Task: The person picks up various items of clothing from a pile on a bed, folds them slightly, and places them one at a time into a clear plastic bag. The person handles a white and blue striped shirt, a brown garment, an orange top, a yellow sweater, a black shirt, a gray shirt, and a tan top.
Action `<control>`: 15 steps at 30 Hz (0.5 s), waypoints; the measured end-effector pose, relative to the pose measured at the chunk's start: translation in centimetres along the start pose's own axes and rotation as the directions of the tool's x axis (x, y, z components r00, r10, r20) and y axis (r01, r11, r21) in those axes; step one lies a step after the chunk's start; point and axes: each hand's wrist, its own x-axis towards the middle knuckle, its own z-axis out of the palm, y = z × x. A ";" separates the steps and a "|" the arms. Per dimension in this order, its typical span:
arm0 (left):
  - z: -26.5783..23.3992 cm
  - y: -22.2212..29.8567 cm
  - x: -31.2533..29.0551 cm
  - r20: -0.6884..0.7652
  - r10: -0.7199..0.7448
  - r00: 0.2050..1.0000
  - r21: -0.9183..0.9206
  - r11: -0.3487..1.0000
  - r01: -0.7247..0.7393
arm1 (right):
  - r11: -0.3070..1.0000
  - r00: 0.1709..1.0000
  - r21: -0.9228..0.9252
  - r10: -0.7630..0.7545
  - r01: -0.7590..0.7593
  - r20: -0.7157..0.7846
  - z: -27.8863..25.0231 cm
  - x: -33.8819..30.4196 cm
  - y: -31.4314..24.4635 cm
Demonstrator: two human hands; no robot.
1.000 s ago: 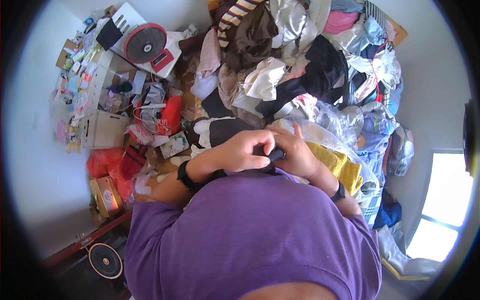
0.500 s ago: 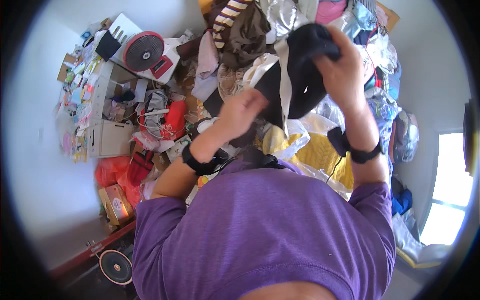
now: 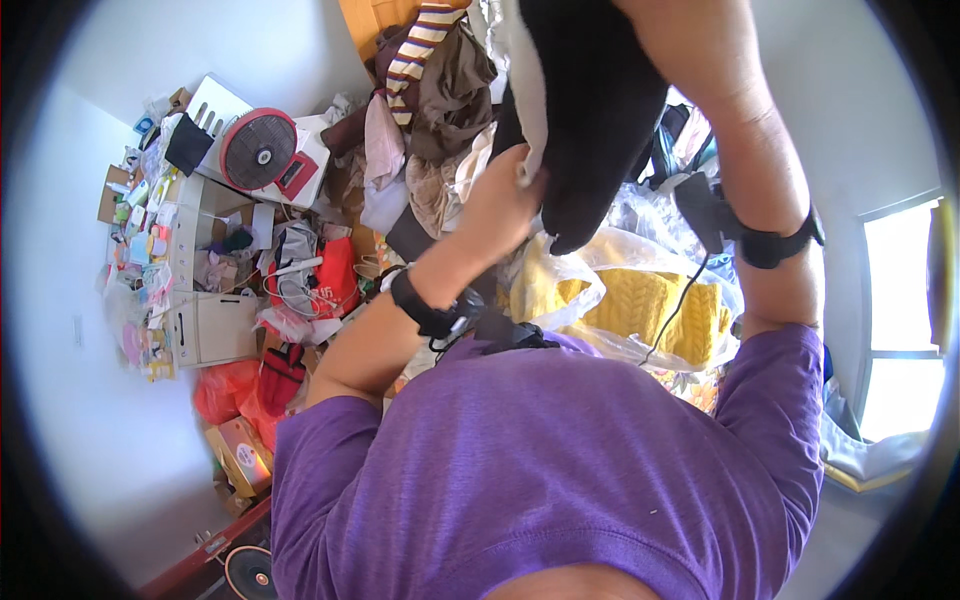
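A piece of black cloth with a cream band along one edge [image 3: 595, 120] hangs raised in front of me, its top cut off by the upper rim of the picture. My right hand [image 3: 690, 50] holds it high on the right side; those fingertips are out of sight. Lower down, my left hand [image 3: 500, 205] has its fingers closed on the cream band. Below the cloth lies a yellow cable-knit garment [image 3: 650, 315] inside a clear plastic bag. Both my wrists wear black straps.
Clothes lie heaped beyond my hands, among them a striped piece [image 3: 420, 50] and a brown garment [image 3: 450, 90]. At left are a red-rimmed fan [image 3: 258, 150], a cluttered white cabinet [image 3: 222, 330] and red bags [image 3: 225, 390]. A bright window [image 3: 895, 300] is at right.
My right hand has lifted the black cloth up and toward me, so it looks larger. My left hand, beside the cloth before, now grips its cream band.
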 end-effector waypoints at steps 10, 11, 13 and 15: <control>-17.6 3.8 12.1 -0.418 0.050 0.907 -0.172 0.976 -0.133 | 0.900 0.959 0.334 0.249 -0.281 0.137 -2.9 3.3 10.9; -19.3 4.2 12.4 -0.398 0.086 0.913 -0.156 0.975 -0.160 | 0.892 0.945 0.322 0.270 -0.317 0.183 -2.0 3.7 11.0; -21.4 4.9 12.5 -0.405 0.137 0.904 0.112 0.989 -0.100 | 0.866 0.955 0.417 0.198 -0.277 0.223 -0.7 4.2 11.7; -22.7 6.9 12.4 -0.288 0.144 0.947 0.436 0.900 -0.004 | 0.834 0.960 0.493 0.145 -0.249 0.240 -1.1 4.2 12.6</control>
